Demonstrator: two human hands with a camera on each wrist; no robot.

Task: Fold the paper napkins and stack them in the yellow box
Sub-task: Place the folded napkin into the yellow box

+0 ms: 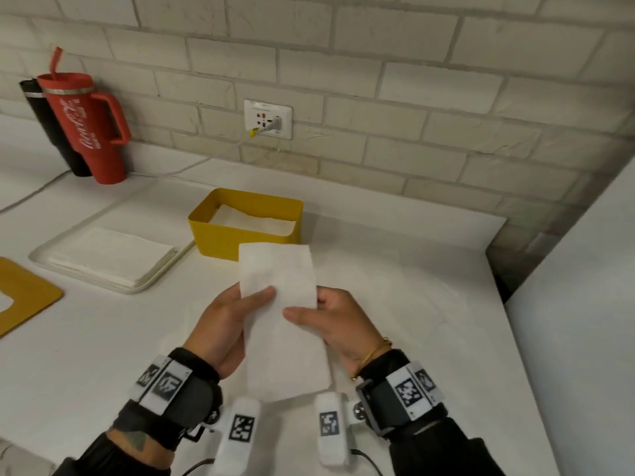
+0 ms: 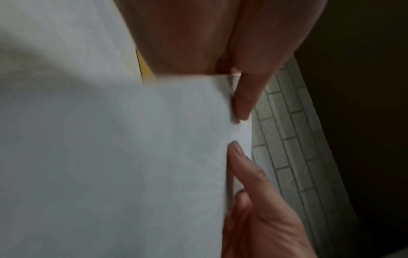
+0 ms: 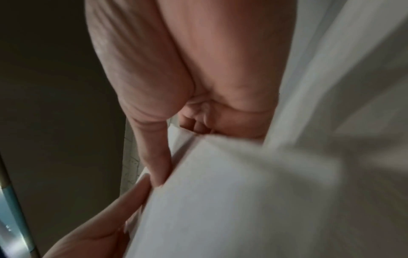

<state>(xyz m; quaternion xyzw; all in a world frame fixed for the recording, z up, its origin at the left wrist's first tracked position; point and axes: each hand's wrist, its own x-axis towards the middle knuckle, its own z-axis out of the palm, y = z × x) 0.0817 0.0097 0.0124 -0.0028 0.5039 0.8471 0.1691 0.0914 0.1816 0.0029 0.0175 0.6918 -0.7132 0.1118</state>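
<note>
Napkins [image 1: 254, 219] lie inside the yellow box [image 1: 240, 240]; left of it, a tray [image 1: 44, 257] carries a flat stack [image 1: 110, 255]. Nearer than the box, left hand [image 1: 223, 324] and right hand [image 1: 340, 324] pinch a folded napkin [image 1: 281, 317]. Beyond-left, a red tumbler [image 1: 92, 132] reads Coca-Cola.

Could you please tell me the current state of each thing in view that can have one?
Napkin: folded into a long strip, held up off the counter.
Left hand: pinches the napkin's left edge.
Right hand: pinches the napkin's right edge.
Yellow box: open, with napkins inside.
Tray: holds a stack of flat napkins.
Red tumbler: upright, lid on, straw in.
Wall socket: has a plug in it.
</note>
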